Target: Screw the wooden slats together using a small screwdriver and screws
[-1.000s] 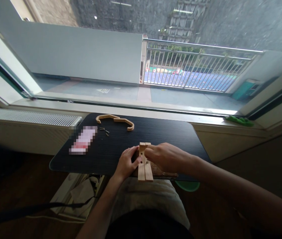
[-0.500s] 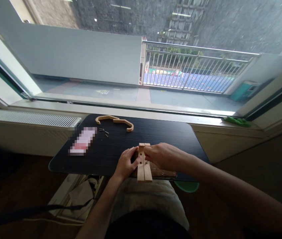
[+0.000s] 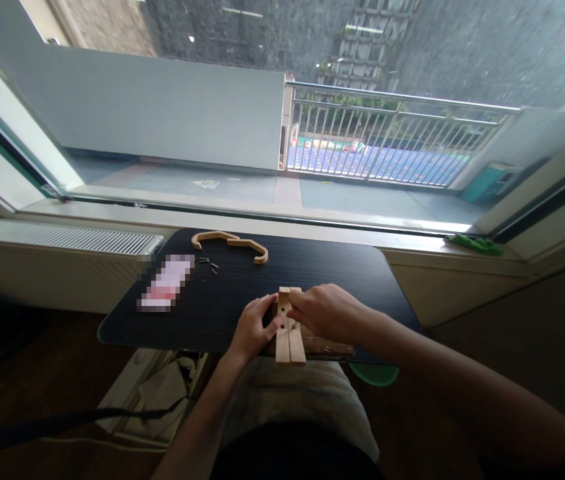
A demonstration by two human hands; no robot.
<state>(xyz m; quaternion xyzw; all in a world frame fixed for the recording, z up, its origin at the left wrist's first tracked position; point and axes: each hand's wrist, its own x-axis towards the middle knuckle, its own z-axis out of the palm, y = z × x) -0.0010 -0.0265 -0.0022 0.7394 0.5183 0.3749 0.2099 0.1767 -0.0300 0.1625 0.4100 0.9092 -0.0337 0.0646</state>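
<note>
Two pale wooden pieces with holes lie side by side in front of me, over a brown board at the table's near edge. My left hand grips them from the left, with the thumb against the left piece. Over the right piece, my right hand is closed, its fingertips pinched near the holes. Whatever it pinches, if anything, is hidden. A small metal screw appears in the right piece, just below those fingers.
Two curved wooden pieces rest at the back of the black table. Several small screws lie beside a blurred pinkish item. A window sill and a radiator stand behind. A green cloth is on the sill.
My right hand has turned and lifted slightly over the right wooden piece. My left hand keeps its grip in the same place.
</note>
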